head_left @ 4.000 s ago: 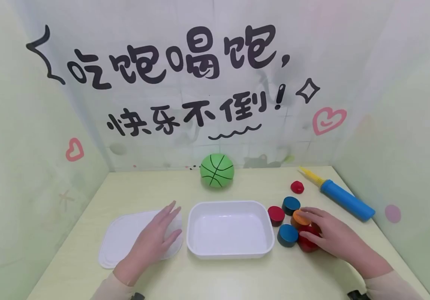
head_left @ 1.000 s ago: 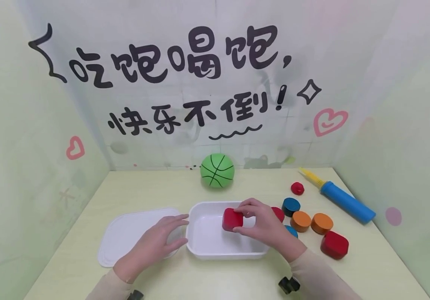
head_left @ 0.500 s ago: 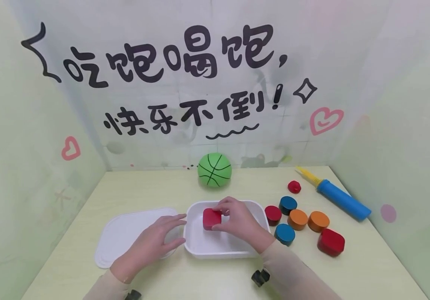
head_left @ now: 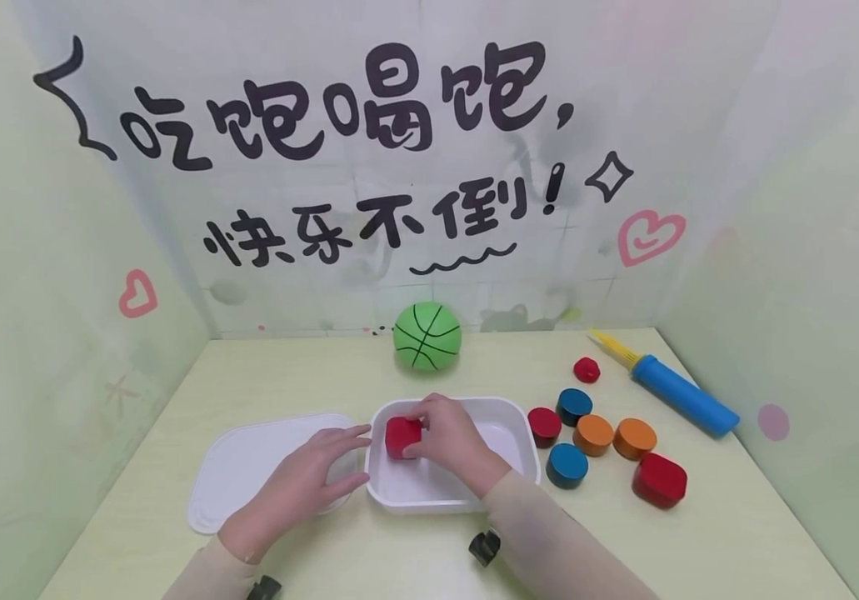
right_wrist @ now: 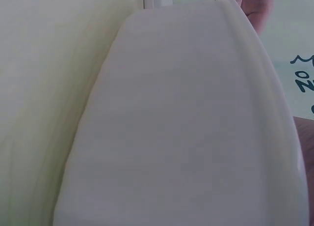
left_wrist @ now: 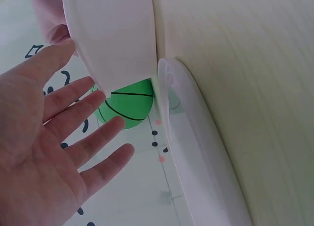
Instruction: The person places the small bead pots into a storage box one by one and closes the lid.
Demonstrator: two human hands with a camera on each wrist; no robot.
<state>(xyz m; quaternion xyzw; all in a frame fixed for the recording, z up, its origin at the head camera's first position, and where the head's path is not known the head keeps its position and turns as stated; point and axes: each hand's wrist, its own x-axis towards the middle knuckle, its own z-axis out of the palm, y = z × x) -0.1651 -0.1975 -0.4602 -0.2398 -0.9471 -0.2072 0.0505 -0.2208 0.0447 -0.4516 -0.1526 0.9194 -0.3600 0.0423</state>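
Note:
In the head view my right hand point(head_left: 453, 437) pinches a red rounded block point(head_left: 402, 439) between thumb and fingers, inside the left end of a white rectangular container point(head_left: 459, 506). Whether the block touches the container's floor cannot be told. My left hand point(head_left: 302, 477) has its fingers extended and spread, with the fingertips at the container's left rim. A flat white lid point(head_left: 249, 462) lies partly under it. The left wrist view shows the spread left hand point(left_wrist: 64, 132) by the container point(left_wrist: 113, 34). In the right wrist view the container's wall point(right_wrist: 171, 118) hides most of the right hand.
Right of the container sit a red disc point(head_left: 545, 427), two blue discs point(head_left: 567, 467), two orange discs point(head_left: 635, 439) and a larger red block point(head_left: 659, 481). Behind are a small red piece point(head_left: 586, 370), a blue-and-yellow hand pump point(head_left: 684, 394) and a green ball point(head_left: 427, 337).
My right hand went from the pieces at the right to the container, carrying the red block, then moved left inside it. The left hand shifted slightly right to the rim.

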